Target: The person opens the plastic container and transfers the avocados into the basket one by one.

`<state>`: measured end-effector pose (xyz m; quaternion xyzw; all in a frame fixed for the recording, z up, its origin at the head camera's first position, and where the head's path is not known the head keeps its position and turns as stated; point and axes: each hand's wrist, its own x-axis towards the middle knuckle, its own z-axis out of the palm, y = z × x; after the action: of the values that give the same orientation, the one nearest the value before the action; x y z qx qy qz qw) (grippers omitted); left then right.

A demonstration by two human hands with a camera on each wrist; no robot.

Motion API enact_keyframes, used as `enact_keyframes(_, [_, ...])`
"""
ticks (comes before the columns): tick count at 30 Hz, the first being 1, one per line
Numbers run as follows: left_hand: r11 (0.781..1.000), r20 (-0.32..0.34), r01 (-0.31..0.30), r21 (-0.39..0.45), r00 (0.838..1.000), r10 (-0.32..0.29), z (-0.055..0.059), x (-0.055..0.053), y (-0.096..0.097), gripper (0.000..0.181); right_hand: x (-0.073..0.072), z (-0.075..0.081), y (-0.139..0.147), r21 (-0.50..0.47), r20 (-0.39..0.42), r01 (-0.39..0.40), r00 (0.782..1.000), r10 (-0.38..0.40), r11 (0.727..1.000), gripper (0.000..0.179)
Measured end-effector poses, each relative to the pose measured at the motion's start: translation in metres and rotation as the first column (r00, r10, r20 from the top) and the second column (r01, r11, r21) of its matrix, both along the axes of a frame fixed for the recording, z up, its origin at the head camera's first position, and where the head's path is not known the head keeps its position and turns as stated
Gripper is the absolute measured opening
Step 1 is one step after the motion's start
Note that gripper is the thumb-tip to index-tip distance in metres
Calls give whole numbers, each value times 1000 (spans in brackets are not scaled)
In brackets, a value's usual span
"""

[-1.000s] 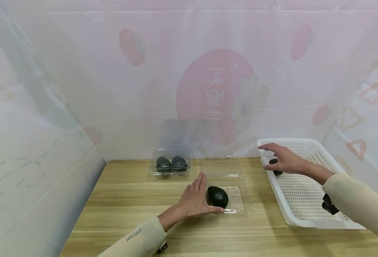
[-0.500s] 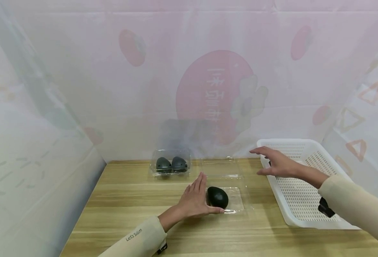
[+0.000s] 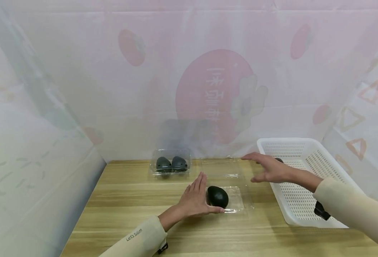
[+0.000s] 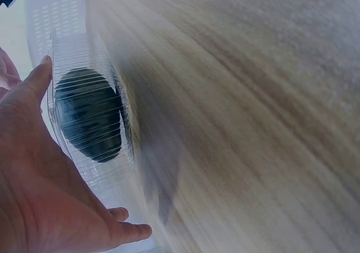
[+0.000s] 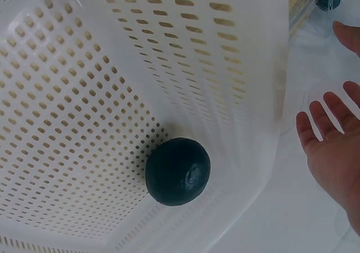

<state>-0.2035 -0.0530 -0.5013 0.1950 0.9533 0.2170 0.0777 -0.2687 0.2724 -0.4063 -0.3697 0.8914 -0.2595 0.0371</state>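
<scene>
My left hand [image 3: 193, 200] lies along the left side of a clear plastic clamshell box [image 3: 238, 195], fingers straight, its thumb at the front edge. The box's lid [image 3: 220, 167] is folded back flat behind it. One dark green avocado [image 3: 218, 197] sits in the box's left half; the left wrist view shows it through the ribbed wall. My right hand [image 3: 272, 169] hovers over the left rim of a white basket [image 3: 287, 214], holding nothing, fingers and thumb spread apart. Inside a corner of that basket rests another avocado [image 5: 178, 171], mostly hidden behind my hand in the head view.
A second, closed clear clamshell [image 3: 153, 167] with two dark avocados [image 3: 179, 164] stands at the back left by the wall sheet [image 3: 128, 135]. The wooden table [image 3: 112, 214] extends in front of and left of the boxes. The basket occupies the right side.
My right hand has moved left, from over the basket and its avocado to past the basket's left rim, toward the box. My left hand and the avocado beside it have stayed put.
</scene>
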Motion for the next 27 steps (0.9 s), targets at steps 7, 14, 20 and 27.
enact_keyframes(7, [1000, 4, 2, -3, 1000, -2, 0, 0, 0, 139, 5, -2, -11, 37, 22, -45, 999, 44, 998, 75])
enact_keyframes(14, [1000, 13, 6, -11, 1000, -6, 1, -1, -1, 139, 7, -8, -22, 52, 15, -102, 995, 101, 993, 74])
enact_keyframes(20, [1000, 15, 9, -7, 1000, -9, 1, -2, -1, 138, 9, -9, -31, 57, 2, -137, 990, 138, 989, 72])
enact_keyframes(27, [1000, 12, 11, -12, 1000, -11, 2, -2, -1, 139, 12, -11, -45, 80, -34, -207, 977, 210, 975, 70])
